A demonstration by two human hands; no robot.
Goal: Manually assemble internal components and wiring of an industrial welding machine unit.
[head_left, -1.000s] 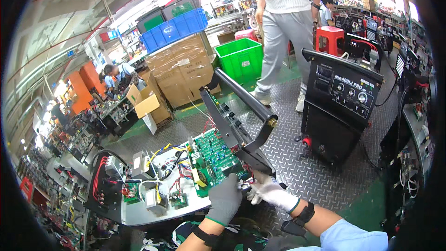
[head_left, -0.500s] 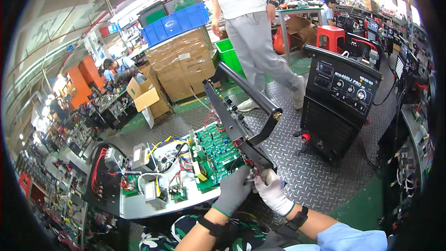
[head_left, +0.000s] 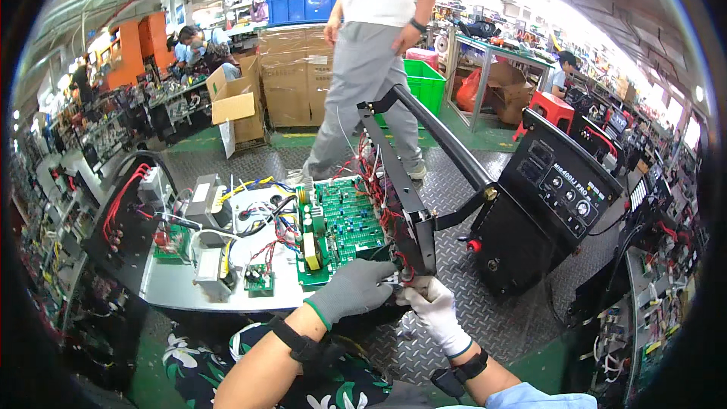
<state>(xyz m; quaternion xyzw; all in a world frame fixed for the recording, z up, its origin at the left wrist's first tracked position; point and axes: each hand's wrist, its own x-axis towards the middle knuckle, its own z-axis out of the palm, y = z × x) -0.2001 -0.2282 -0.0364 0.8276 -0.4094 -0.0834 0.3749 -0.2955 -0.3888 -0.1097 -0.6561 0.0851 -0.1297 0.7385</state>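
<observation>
In a grey glove, my left hand (head_left: 352,288) reaches to the near end of an upright black metal panel (head_left: 405,201). Its fingers are closed on something small and pale that I cannot make out. My right hand (head_left: 435,309), gloved in white, is pinched just beside it, and what it holds is hidden. Red wires (head_left: 392,227) run along the panel's inner side, down to my fingers. Left of the panel, a green circuit board (head_left: 344,220) stands on a white metal base (head_left: 173,282). A black bar handle (head_left: 447,144) joins the panel's top.
Boxy transformers (head_left: 208,203) and a small green board (head_left: 259,280) sit on the base, with a black end panel (head_left: 125,212) at left. A black welding machine (head_left: 534,204) stands to the right. Beyond the base a person in grey trousers (head_left: 363,68) walks past cardboard boxes (head_left: 295,76).
The whole view has shifted and tilted. The passer-by has stepped to the left. Both my hands stay together at the panel's near end, with the right fingers slightly lower and still pinched.
</observation>
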